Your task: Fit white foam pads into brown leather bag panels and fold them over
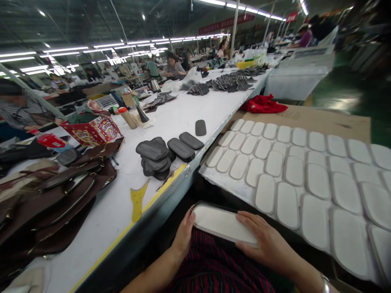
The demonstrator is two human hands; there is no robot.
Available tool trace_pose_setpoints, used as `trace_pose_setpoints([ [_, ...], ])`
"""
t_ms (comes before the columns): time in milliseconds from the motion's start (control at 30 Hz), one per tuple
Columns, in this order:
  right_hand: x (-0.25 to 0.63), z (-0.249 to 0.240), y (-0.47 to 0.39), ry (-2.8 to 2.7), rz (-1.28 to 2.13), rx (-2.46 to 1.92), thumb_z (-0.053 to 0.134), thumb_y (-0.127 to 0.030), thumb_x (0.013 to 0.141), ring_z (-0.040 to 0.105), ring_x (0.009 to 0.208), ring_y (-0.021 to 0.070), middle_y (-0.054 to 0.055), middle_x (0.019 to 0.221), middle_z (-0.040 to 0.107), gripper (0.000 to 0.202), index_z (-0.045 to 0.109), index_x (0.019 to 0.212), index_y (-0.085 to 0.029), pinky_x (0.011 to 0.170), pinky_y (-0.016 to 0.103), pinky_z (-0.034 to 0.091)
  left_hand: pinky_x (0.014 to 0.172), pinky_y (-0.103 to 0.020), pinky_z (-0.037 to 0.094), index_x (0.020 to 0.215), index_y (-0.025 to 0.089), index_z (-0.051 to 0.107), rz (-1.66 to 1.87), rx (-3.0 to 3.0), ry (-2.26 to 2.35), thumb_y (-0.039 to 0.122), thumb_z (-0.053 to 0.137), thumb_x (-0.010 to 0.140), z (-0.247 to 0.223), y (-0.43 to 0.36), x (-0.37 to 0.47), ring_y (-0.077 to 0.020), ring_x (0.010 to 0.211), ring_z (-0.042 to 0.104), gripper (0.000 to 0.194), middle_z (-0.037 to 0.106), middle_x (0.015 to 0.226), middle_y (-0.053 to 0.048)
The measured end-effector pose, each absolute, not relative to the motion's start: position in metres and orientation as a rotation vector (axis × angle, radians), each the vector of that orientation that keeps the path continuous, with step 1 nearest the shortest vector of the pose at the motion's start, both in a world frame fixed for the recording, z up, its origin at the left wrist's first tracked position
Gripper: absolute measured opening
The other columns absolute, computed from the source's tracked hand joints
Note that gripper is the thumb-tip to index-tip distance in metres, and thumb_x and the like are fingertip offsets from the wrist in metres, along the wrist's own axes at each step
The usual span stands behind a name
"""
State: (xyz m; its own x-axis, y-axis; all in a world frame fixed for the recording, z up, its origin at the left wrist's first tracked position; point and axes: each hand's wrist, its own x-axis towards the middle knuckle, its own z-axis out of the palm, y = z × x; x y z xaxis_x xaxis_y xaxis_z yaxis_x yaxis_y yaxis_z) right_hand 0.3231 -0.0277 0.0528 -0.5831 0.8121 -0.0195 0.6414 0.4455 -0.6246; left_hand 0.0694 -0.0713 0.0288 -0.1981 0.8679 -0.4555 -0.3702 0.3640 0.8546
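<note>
Between my two hands, above my lap, is an oval panel (218,221) with a white face and a dark rim. My left hand (184,230) grips its left end, and my right hand (259,232) closes round the right end. To the right, rows of similar white-faced oval panels (287,204) lie on a board. Dark grey oval pieces (154,156) are piled on the white table ahead, with two short stacks (181,149) beside them and a single piece (200,127) farther back.
The white table (119,203) has a yellow-taped edge; a yellow template (139,199) lies near it. Brown leather bags (70,183), a red patterned box (94,128) and a bottle (127,117) stand left. Red cloth (264,104) lies on cardboard. Other people sit farther off.
</note>
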Motion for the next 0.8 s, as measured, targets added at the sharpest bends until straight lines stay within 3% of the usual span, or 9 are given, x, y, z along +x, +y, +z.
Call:
trace_pose_setpoints([
  [100,0.325,0.046,-0.028,-2.448,0.763,-1.269,0.057,-0.054,0.072,0.045,0.115,0.0282,0.009,0.131,0.046,0.063,0.049,0.126,-0.023,0.099,0.045,0.038,0.096,-0.037,0.040,0.119,0.017,0.051,1.209,0.570,1.377,0.041,0.070,0.065,0.032,-0.070,0.069,-0.0270,0.110,0.053,0.062,0.059,0.118,-0.009],
  [300,0.325,0.041,-0.027,-2.471,0.686,-1.299,0.055,-0.055,0.072,0.043,0.116,0.0279,0.009,0.131,0.045,0.065,0.047,0.127,-0.021,0.099,0.045,0.039,0.094,-0.034,0.041,0.117,0.015,0.051,1.222,0.534,1.402,0.031,0.072,0.064,0.020,-0.062,0.070,-0.0251,0.107,0.054,0.059,0.059,0.117,-0.011],
  [800,0.320,0.045,-0.031,-2.550,0.624,-1.249,0.056,-0.054,0.072,0.042,0.115,0.0306,0.009,0.132,0.044,0.065,0.047,0.128,-0.021,0.096,0.046,0.040,0.094,-0.035,0.040,0.120,0.016,0.047,1.238,0.528,1.381,0.028,0.069,0.067,0.013,-0.065,0.075,-0.0242,0.106,0.055,0.058,0.059,0.116,-0.010],
])
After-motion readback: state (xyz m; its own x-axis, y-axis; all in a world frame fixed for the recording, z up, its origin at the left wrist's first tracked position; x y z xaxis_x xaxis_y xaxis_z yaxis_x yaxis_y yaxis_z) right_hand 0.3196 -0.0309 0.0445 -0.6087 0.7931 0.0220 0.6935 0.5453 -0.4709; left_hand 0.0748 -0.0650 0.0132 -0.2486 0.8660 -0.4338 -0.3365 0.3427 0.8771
